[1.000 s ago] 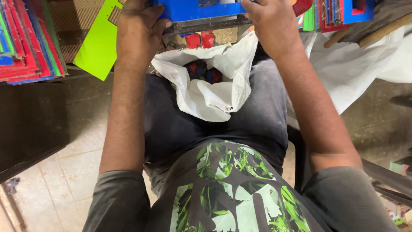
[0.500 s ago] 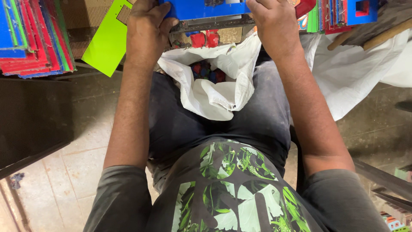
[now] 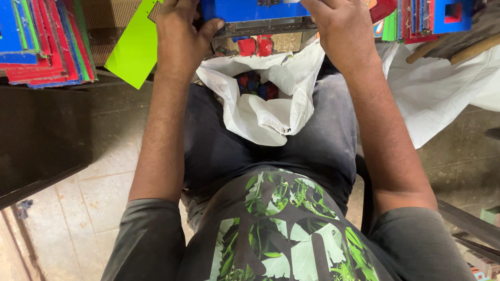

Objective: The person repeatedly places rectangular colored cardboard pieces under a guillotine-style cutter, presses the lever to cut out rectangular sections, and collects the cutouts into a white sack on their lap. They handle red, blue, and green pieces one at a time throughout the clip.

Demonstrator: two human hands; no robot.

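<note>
Both hands gripping blue flat panel (image 3: 250, 9) at frame top, left hand (image 3: 179, 39) on its left end, right hand (image 3: 341, 31) on right end, open white bag (image 3: 260, 112) of coloured pieces on lap just below, lime-green sheet (image 3: 133, 44) beside left hand.

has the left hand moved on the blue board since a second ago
Yes. The left hand has slid right along the blue board, farther from the lime green sheet, with its thumb now over the white bag.
</note>
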